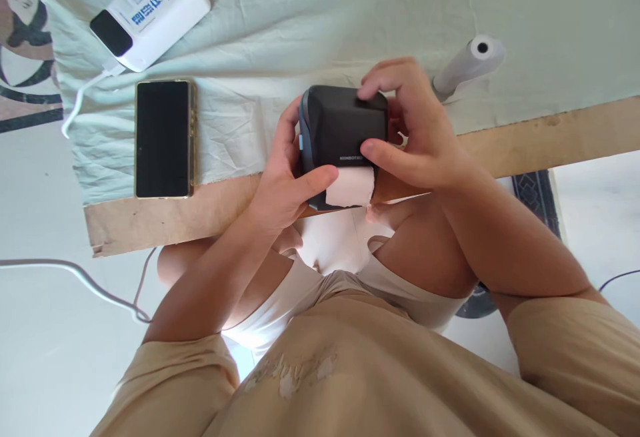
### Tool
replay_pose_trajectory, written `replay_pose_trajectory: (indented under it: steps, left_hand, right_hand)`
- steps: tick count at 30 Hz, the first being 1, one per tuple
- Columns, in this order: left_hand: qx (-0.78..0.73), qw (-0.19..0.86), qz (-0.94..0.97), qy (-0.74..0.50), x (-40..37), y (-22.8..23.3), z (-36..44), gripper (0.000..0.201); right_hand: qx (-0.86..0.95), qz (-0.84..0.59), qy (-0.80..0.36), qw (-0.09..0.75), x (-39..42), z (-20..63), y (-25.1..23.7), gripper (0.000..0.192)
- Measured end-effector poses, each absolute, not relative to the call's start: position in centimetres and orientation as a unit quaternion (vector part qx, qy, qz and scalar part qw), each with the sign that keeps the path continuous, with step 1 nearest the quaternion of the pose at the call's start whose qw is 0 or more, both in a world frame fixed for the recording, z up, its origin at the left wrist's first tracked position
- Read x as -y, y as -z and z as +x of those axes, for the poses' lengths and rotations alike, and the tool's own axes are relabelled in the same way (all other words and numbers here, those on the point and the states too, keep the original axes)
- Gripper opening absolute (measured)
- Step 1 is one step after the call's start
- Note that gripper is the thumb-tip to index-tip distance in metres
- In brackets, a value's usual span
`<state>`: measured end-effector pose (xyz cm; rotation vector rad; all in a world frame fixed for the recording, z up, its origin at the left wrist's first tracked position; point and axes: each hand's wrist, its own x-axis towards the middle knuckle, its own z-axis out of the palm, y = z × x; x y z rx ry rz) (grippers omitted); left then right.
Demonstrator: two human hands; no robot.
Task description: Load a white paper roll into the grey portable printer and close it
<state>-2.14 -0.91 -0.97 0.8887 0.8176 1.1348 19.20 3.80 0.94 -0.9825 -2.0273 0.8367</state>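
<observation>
A dark label printer (340,123) with a light blue button on its left side is held over the table's front edge. White paper (350,187) sticks out of its near side, with a torn end. My left hand (290,170) is closed round the printer's left side, its thumb beside the paper. My right hand (410,130) grips the right side, with the thumb near the lettering and the index finger on the top; its other fingers are partly hidden behind the printer.
A smartphone (165,138) lies left of the printer. Behind it is a white power bank-like device (155,13) with a dark panel and a white cable (80,100). A white paper roll (467,67) lies to the right. Green cloth (280,30) covers the wooden table (170,220).
</observation>
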Motion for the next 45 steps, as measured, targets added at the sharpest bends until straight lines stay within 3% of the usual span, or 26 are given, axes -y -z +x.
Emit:
replay_pose_trajectory:
  steps: [4, 8, 17, 25, 31, 40, 45]
  left_hand:
    - [-0.415, 0.646, 0.389, -0.509, 1.3, 0.1, -1.8, 0.062]
    - [-0.423, 0.640, 0.388, -0.511, 1.6, -0.5, -1.3, 0.042]
    - [-0.418, 0.650, 0.384, -0.506, 1.6, -0.4, -1.1, 0.051]
    - [-0.377, 0.658, 0.403, -0.512, 1.4, 0.5, -1.9, 0.044]
    - [-0.396, 0.666, 0.358, -0.520, 1.5, -0.5, -1.4, 0.037]
    - [-0.391, 0.686, 0.285, -0.544, 0.7, -0.6, -0.7, 0.031]
    - [-0.424, 0.664, 0.297, -0.540, 0.7, -1.0, -0.7, 0.029]
  right_hand:
    - [0.768, -0.360, -0.421, 0.321, -4.0, 19.2, -0.2, 0.076]
    - [0.765, -0.345, -0.447, 0.310, -4.2, 19.5, 0.0, 0.081]
    - [0.747, -0.327, -0.487, 0.313, -4.3, 19.5, -0.3, 0.075]
    - [0.731, -0.357, -0.516, 0.270, -3.8, 19.4, -1.8, 0.082]
    - [0.747, -0.393, -0.472, 0.253, -3.7, 19.3, -2.0, 0.078]
    - [0.781, -0.435, -0.323, 0.310, -3.4, 19.1, -2.1, 0.062]
    - [0.817, -0.380, -0.300, 0.314, -3.6, 19.4, -2.1, 0.077]
